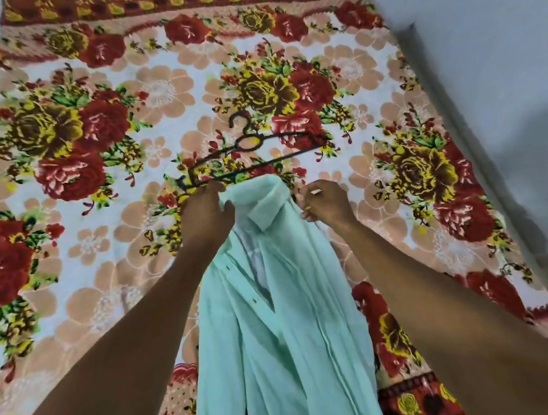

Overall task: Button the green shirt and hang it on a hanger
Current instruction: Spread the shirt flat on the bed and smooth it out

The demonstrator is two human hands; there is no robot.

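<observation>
The pale green shirt [280, 327] hangs lengthwise between my arms above the bed, collar at the top, its front placket open with small dark buttons showing. My left hand [206, 212] grips the shirt at the left side of the collar. On the collar's right side, my right hand [325, 202] pinches the fabric edge. A thin black hanger [252, 156] lies flat on the bedspread just beyond the collar, hook pointing away from me.
A floral bedspread [93, 212] in red, yellow and peach covers the bed. Grey floor [491, 77] runs along the bed's right side, and a pale wall or floor strip lies on the left.
</observation>
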